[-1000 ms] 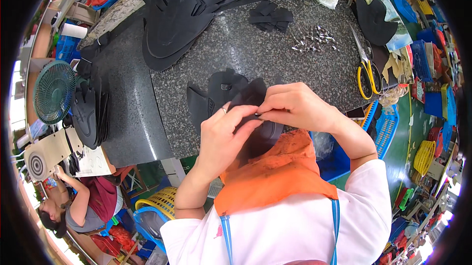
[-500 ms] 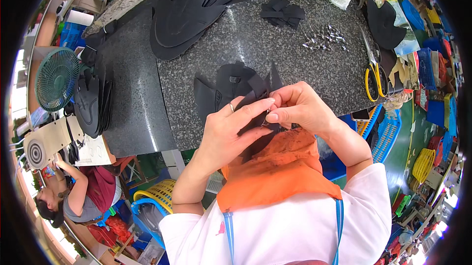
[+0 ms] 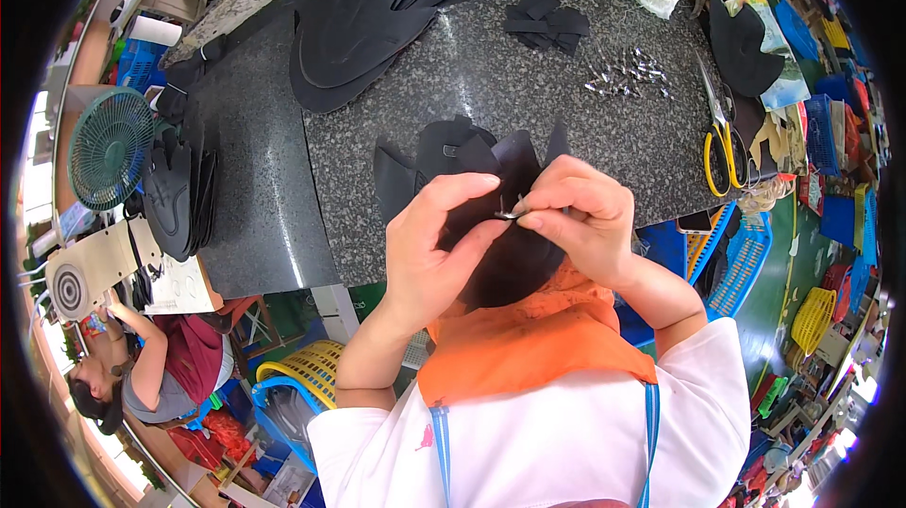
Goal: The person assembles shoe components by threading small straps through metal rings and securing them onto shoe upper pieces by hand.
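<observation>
A dark black cut piece [image 3: 500,272], leather-like, is held at the near edge of the stone table between both hands. My left hand [image 3: 429,239] grips its left side, with thumb and index finger set apart around a small silver metal fitting [image 3: 507,215] with upright prongs. My right hand [image 3: 585,220] is closed in a pinch at the piece's right side, beside the fitting; the fingertips hide exactly what they pinch. Beyond the hands, another black cut piece [image 3: 444,145] with a small metal buckle lies on the table.
Black cut pieces [image 3: 349,36] are piled at the far left. Short black strips [image 3: 547,25] and scattered silver fittings [image 3: 628,74] lie farther back. Yellow-handled scissors [image 3: 722,145] rest at the right. A green fan [image 3: 110,148] and another person [image 3: 170,366] are at left.
My left fingers have drawn back and spread, and the held piece has turned to show a broad dark face. The metal prongs now show between my hands.
</observation>
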`<action>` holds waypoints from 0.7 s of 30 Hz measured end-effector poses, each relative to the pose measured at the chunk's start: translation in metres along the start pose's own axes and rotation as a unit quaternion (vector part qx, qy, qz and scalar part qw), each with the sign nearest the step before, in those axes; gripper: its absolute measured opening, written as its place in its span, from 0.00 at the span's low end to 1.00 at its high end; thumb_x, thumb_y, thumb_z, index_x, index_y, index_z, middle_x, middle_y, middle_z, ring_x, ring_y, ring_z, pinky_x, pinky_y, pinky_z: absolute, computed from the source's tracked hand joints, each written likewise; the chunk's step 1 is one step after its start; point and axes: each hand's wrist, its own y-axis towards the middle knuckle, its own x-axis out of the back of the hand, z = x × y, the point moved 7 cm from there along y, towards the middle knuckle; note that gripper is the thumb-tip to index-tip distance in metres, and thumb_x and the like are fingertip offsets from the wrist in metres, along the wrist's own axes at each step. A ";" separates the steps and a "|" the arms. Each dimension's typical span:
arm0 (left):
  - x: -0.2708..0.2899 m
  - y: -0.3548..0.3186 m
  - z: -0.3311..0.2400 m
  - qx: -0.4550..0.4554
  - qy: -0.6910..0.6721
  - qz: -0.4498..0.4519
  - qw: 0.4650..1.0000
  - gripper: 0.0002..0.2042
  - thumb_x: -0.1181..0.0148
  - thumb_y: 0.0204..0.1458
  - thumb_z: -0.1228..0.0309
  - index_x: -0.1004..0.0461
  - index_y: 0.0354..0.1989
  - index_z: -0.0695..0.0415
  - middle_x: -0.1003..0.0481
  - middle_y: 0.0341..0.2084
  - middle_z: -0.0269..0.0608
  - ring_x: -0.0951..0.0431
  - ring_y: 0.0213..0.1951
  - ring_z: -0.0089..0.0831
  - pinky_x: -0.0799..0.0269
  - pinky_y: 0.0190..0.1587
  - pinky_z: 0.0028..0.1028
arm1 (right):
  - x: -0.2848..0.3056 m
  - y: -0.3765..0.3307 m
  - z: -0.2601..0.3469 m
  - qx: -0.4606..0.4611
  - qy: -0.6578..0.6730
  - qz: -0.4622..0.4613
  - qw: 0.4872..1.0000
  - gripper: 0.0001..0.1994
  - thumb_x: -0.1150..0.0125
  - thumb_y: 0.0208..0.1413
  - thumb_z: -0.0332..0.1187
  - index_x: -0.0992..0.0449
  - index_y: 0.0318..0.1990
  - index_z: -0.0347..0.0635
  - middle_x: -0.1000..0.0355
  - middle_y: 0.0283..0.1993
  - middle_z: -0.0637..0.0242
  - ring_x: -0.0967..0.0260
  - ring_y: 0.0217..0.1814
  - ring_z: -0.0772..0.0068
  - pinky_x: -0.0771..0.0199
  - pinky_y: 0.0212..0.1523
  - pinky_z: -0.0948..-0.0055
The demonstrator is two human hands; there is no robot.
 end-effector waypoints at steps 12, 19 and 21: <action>0.000 -0.015 0.008 0.001 -0.148 -0.044 0.988 0.27 0.31 0.44 0.83 0.33 0.54 0.62 0.30 0.50 0.43 0.23 0.47 0.29 0.24 0.45 0.24 | 0.001 -0.002 0.011 0.027 0.014 -0.035 0.999 0.06 0.30 0.46 0.23 0.18 0.34 0.40 0.28 0.30 0.68 0.31 0.31 0.79 0.33 0.29 0.80; 0.002 -0.012 -0.007 -0.089 -0.105 -0.068 0.988 0.25 0.34 0.47 0.83 0.35 0.54 0.65 0.29 0.49 0.45 0.24 0.47 0.29 0.25 0.47 0.24 | -0.006 -0.008 -0.006 -0.095 0.149 -0.023 0.984 0.06 0.29 0.45 0.25 0.22 0.30 0.38 0.30 0.34 0.66 0.34 0.34 0.77 0.35 0.36 0.78; 0.003 -0.014 -0.006 -0.088 -0.075 -0.074 0.991 0.25 0.35 0.48 0.83 0.35 0.55 0.65 0.29 0.48 0.45 0.24 0.47 0.29 0.26 0.48 0.24 | 0.000 -0.004 0.004 -0.033 0.043 -0.027 0.998 0.08 0.28 0.44 0.27 0.23 0.30 0.39 0.30 0.37 0.65 0.34 0.39 0.73 0.35 0.40 0.76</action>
